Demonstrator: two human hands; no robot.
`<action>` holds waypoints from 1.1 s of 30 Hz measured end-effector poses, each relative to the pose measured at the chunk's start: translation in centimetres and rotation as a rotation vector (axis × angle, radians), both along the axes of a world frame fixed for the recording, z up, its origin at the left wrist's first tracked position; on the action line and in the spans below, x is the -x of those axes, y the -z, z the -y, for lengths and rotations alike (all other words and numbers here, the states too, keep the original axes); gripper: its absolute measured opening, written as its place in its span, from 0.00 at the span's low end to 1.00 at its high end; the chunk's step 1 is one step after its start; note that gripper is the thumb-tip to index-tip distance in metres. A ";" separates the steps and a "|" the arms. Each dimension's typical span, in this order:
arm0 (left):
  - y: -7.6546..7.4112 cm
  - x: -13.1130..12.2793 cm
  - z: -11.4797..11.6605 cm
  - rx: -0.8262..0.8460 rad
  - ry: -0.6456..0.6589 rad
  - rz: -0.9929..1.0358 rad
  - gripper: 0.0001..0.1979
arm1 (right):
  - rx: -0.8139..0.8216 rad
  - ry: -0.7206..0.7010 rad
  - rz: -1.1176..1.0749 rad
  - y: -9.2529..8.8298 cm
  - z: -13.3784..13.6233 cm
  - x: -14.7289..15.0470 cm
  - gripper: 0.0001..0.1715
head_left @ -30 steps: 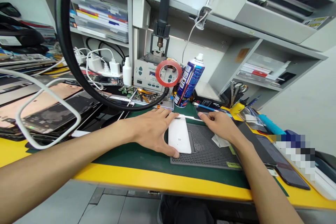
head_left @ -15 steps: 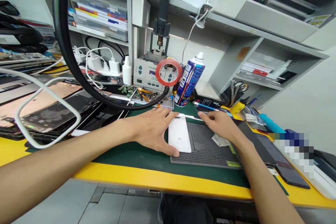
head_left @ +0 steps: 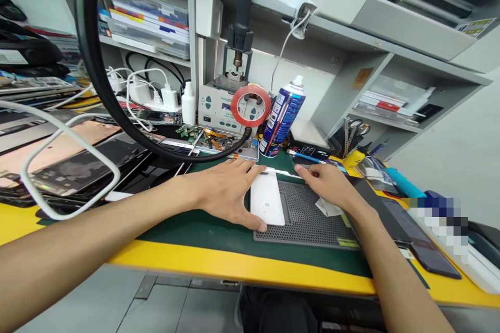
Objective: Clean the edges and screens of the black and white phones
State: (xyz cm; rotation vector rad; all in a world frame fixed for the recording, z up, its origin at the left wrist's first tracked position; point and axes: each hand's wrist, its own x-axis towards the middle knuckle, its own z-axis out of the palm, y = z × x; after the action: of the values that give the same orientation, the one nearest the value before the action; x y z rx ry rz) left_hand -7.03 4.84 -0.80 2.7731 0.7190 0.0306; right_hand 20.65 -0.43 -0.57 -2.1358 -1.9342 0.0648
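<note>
A white phone back cover (head_left: pixel 267 200) lies on the left part of a grey perforated mat (head_left: pixel 308 221). My left hand (head_left: pixel 228 192) lies against the cover's left edge, thumb at its near corner and fingers at its far corner, gripping it. My right hand (head_left: pixel 328 184) rests on the mat's far right, fingers curled near a thin metal strip (head_left: pixel 279 171) at the cover's far end. A crumpled white wipe (head_left: pixel 328 209) sits under that hand.
A blue spray can (head_left: pixel 282 117), a red tape roll (head_left: pixel 250 106) and a grey control box (head_left: pixel 222 106) stand behind. Stacked phone screens (head_left: pixel 74 166) and white cables fill the left. A thick black hose (head_left: pixel 117 104) arcs overhead. Dark phones (head_left: pixel 414 239) lie right.
</note>
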 end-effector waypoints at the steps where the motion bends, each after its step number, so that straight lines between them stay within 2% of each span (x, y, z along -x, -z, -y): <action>1: 0.0 0.0 0.0 0.000 0.000 0.000 0.64 | -0.001 0.000 0.001 0.0 0.0 0.0 0.35; 33: 0.1 0.1 0.0 0.002 0.002 -0.005 0.63 | -0.003 -0.025 0.007 0.2 -0.1 -0.2 0.36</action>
State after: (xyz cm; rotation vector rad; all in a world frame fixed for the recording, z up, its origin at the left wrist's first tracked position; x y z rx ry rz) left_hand -7.10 4.87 -0.89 2.7726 0.7168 0.0230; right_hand 20.80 -0.36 -0.82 -2.1131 -1.9637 0.0592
